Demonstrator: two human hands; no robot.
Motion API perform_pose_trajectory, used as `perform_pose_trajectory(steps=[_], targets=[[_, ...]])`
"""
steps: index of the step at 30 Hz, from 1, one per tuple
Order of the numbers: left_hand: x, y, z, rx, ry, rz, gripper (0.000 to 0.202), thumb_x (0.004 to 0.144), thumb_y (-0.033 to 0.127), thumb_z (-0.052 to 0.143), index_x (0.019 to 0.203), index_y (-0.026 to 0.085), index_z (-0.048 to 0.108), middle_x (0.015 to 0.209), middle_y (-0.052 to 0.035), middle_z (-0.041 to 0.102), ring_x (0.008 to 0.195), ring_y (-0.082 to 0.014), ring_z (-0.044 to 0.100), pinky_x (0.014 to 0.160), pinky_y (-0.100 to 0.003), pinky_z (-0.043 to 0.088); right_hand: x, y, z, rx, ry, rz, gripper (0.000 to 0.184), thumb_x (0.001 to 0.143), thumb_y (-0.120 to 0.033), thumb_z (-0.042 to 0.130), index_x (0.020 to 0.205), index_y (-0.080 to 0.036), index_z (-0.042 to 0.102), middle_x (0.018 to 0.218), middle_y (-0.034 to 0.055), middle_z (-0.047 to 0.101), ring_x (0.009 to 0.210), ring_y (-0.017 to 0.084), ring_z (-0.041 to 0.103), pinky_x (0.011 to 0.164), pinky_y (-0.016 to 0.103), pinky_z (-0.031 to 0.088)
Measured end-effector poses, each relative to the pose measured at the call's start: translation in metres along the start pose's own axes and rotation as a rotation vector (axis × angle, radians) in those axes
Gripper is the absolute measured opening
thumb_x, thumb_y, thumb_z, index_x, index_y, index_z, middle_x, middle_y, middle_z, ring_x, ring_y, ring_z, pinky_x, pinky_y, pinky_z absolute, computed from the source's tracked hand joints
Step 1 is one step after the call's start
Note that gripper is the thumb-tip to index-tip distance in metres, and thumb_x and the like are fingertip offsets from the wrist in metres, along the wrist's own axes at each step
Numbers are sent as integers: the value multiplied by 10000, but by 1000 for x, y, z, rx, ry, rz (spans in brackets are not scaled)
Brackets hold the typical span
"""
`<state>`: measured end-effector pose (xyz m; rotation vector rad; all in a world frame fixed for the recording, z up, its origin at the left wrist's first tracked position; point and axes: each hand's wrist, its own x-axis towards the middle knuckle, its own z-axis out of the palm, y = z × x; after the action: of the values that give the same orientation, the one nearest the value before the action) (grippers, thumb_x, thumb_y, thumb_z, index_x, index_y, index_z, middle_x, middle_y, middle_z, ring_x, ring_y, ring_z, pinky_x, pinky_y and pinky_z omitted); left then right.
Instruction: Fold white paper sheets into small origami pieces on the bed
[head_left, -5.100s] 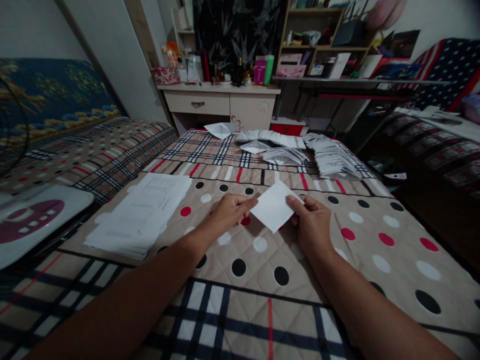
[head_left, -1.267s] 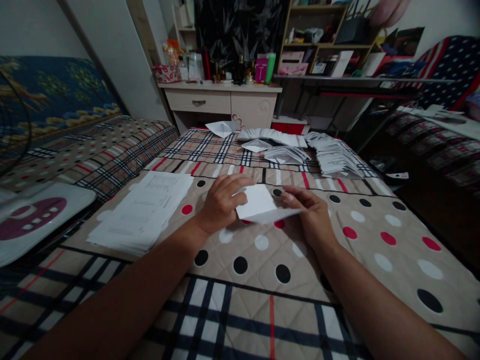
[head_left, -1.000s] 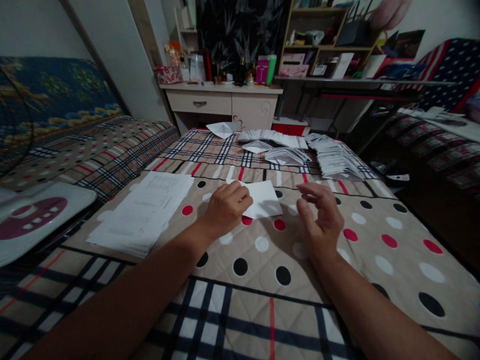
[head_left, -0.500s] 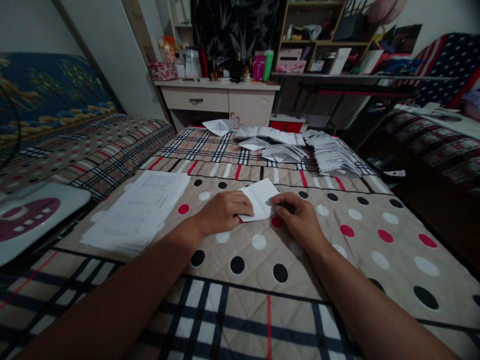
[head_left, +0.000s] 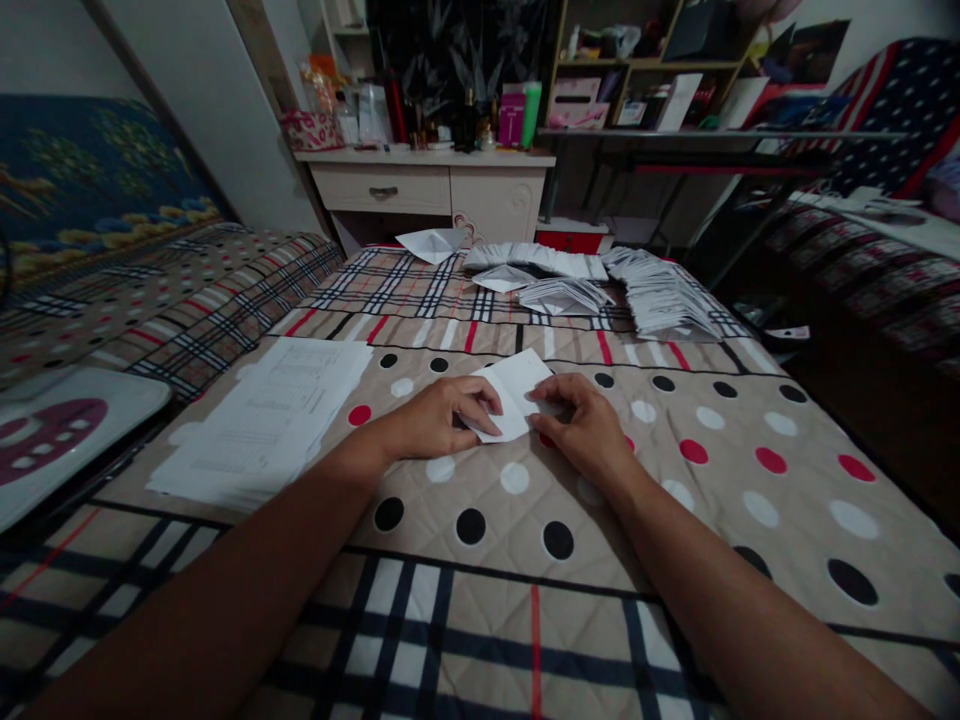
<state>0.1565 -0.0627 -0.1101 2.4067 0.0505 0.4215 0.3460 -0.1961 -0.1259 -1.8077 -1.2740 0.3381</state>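
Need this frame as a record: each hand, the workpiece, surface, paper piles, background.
left hand: fingers over the white paper, left part; grip unclear
right hand: fingertips at the white paper's right side; grip unclear
workpiece: white paper, creased, on the bedspread
surface: bedspread, dots and plaid bands
pile on person's left: printed sheets, loosely stacked
piles beyond hands: folded papers, several groups, count unclear
background: pale dresser with a green tube on top
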Motion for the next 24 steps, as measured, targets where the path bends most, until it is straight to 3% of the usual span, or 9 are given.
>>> perform_pose_trajectory(steps=[10,15,21,24], targets=[[0,-1,0,-16,26,-27,245,744,45,668,876,219,781,1030,-53,661,954,-167,635,833,-316,523,-3,-6,3,-101,-10,-9,286,654,-121,640,928,-201,663,982,59,595,901,228,577,827,386,468],[1,-4,4,-57,99,-52,240,726,16,687,863,195,770,972,-46,682,902,-150,647,846,-310,509,-3,-6,3,-101,-11,-14,307,644,-109,618,938,-191,653,986,63,588,910,232,572,829,388,465],[2,-6,7,-42,155,-107,32,798,188,720,783,185,748,836,-23,660,774,-128,620,740,-273,485,-2,-4,3,-74,-13,-10,312,632,-102,617,933,-180,647,993,65,589,897,227,574,809,377,465],[3,-5,6,7,183,-134,146,826,218,692,693,157,687,763,-13,626,711,-118,582,673,-256,447,-2,-4,2,-70,-14,-9,308,637,-103,624,933,-186,647,997,63,593,904,225,571,818,377,461]])
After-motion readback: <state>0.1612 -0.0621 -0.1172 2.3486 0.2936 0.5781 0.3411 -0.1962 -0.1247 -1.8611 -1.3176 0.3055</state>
